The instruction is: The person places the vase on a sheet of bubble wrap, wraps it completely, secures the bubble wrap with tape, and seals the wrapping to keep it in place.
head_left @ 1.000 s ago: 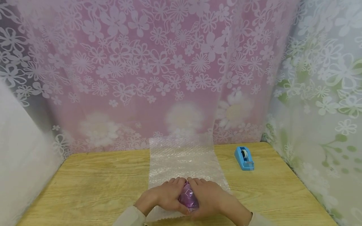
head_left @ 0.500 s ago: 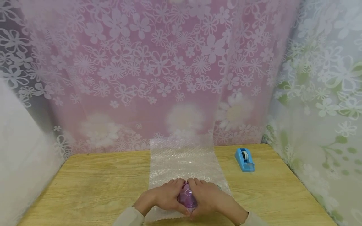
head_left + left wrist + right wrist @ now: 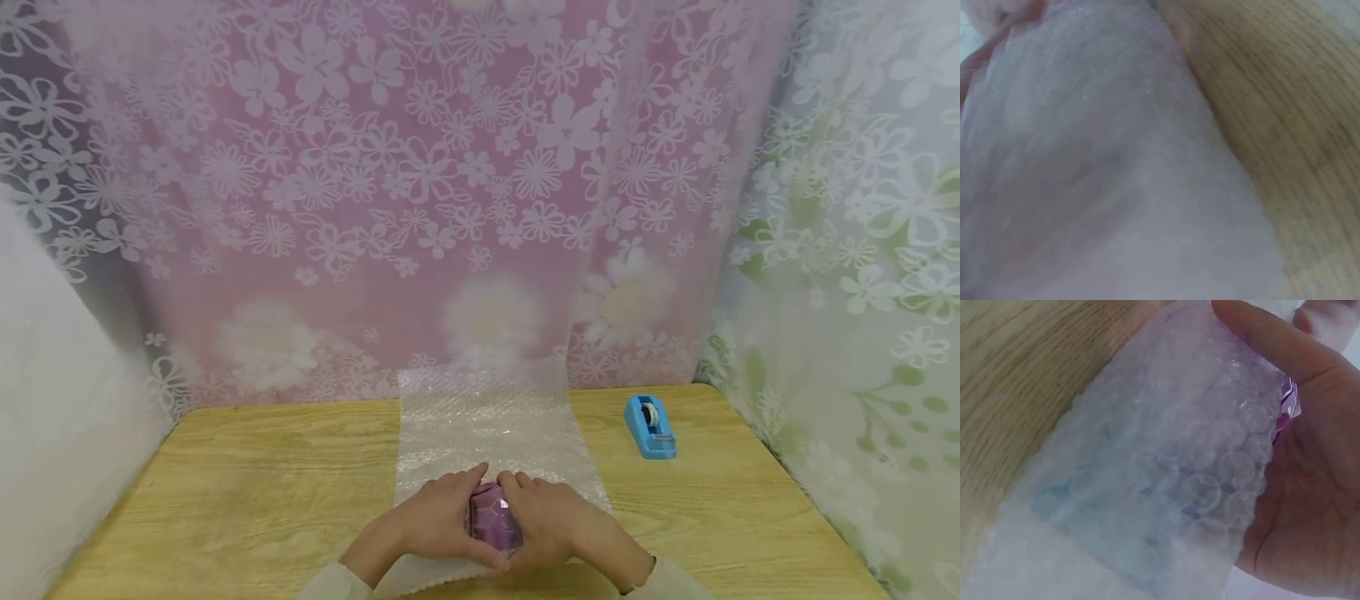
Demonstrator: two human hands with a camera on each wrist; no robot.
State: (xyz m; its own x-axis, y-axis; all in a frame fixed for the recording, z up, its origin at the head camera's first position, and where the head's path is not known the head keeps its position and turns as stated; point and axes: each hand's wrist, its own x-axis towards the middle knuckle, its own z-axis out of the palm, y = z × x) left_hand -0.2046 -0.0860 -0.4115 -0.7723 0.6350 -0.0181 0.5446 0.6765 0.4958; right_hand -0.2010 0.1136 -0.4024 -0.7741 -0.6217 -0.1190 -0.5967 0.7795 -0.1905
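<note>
Head view, six o'clock: gripping a purple, faceted, shiny object (image 3: pixel 493 518) between left hand (image 3: pixel 438 521) and right hand (image 3: pixel 549 521), each curled around an opposite side, over a sheet of clear bubble wrap (image 3: pixel 487 429). Apparently an early wrapping step, likely calling next for a steady hold and a snug fold. Set on a yellowish wood-grain table (image 3: pixel 292 475), with a blue plastic tape dispenser (image 3: pixel 642 431) at two o'clock from the hands, before a pink floral curtain (image 3: pixel 420 225) at twelve.

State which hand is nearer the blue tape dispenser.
Right. The right hand, on the right of the purple faceted object, has the blue tape dispenser ahead and to its right. The left hand is on the object's left, farther away.
</note>
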